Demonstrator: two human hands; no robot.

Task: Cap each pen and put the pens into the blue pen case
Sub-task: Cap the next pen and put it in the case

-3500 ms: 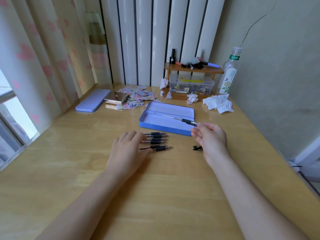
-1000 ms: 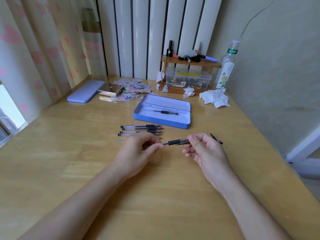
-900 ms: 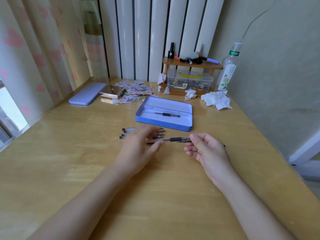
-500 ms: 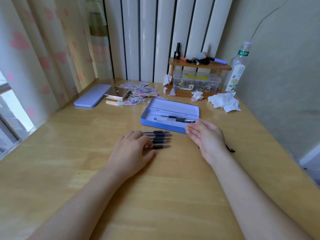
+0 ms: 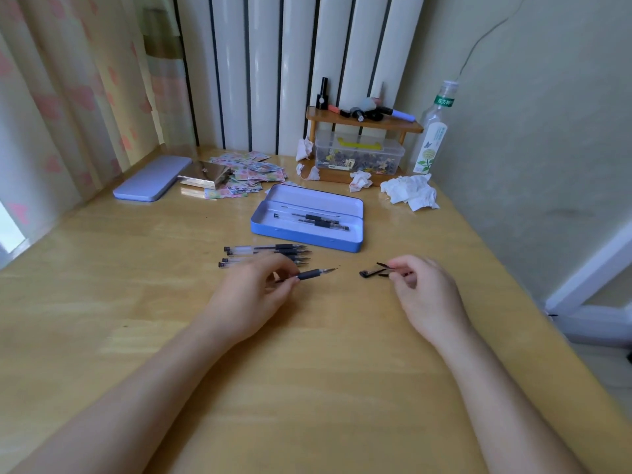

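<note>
The open blue pen case (image 5: 301,236) lies at the table's middle with two capped pens (image 5: 319,221) inside. In front of it, several uncapped pens (image 5: 263,254) lie in a row. My left hand (image 5: 253,295) holds an uncapped pen (image 5: 313,273) with its tip pointing right. To the right, my right hand (image 5: 424,289) pinches a black pen cap (image 5: 384,266) just above the table. More black caps (image 5: 367,274) lie by its fingertips.
The case's lilac lid (image 5: 152,179) lies at the back left beside a silver box (image 5: 205,174) and stickers (image 5: 249,172). At the back stand a wooden shelf (image 5: 362,123) over a clear box (image 5: 359,153), a bottle (image 5: 432,131) and crumpled tissues (image 5: 410,193).
My right hand left a second pen in the case and moved back right to the caps, pinching one. My left hand picked an uncapped pen out of the row.
</note>
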